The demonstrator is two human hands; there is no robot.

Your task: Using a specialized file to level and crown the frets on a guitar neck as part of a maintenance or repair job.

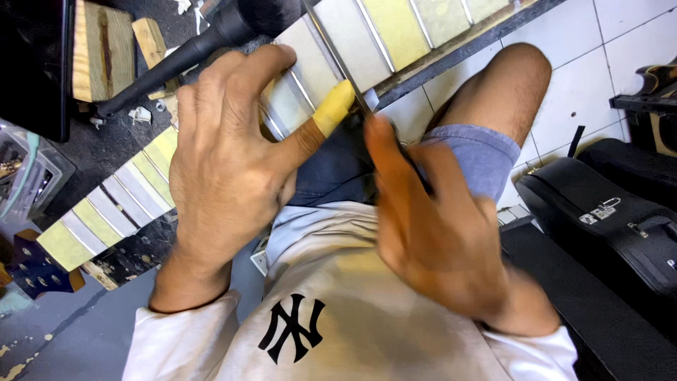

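Far left: clear plastic bin (32, 176) w/ small parts, dark headstock (32, 271) at lower left edge. Wood blocks (106, 49) up top on dark work surface (106, 148), black tube-like tool (176, 60) lying diagonal beside them. Guitar neck (141, 187) running diagonal lower left to upper right, fretboard masked w/ yellowish tape strips, bare metal frets between. Left hand (226, 169) spread flat on neck mid-span, fingers pressing it down, thumb tip wrapped in yellow tape, touching the thin metal file (338, 60). File lying along a fret, near neck edge. Right hand (430, 226) blurred, fingers closed narrow on file's near end. Probably stiff, light, thin-edged tool; best held at the end, thumb guiding the blade; neck rigid but finish scratch-prone. Right: bare knee (504, 88), white tile floor (599, 63), black instrument case (606, 219) w/ metal latches.
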